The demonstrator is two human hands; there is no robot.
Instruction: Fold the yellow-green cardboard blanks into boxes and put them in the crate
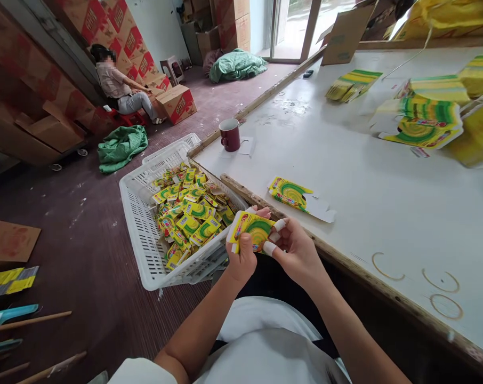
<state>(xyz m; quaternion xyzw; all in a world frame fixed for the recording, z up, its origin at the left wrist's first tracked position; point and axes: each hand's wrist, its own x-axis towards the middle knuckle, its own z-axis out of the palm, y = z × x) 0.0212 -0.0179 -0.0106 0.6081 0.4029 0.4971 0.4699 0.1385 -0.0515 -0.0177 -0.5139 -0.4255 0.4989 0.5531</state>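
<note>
A small yellow and green box (258, 229) is held in front of my body, just off the table's edge. My left hand (243, 258) grips its left part, the thumb across the front face. With taped fingertips, my right hand (295, 248) pinches the box's right end. On the white table (289, 144) just beyond lies another yellow and green carton (291, 193), its white flaps spread to the right. To the left, a white plastic basket (139, 234) holds many similar small boxes (191, 218).
A maroon mug (230, 136) stands near the table's left edge. Stacks of flat yellow cartons (421, 122) lie at the far right. A person (123, 88) sits beside red-printed boxes (177, 104) at the back left. Green cloth (122, 146) lies on the floor.
</note>
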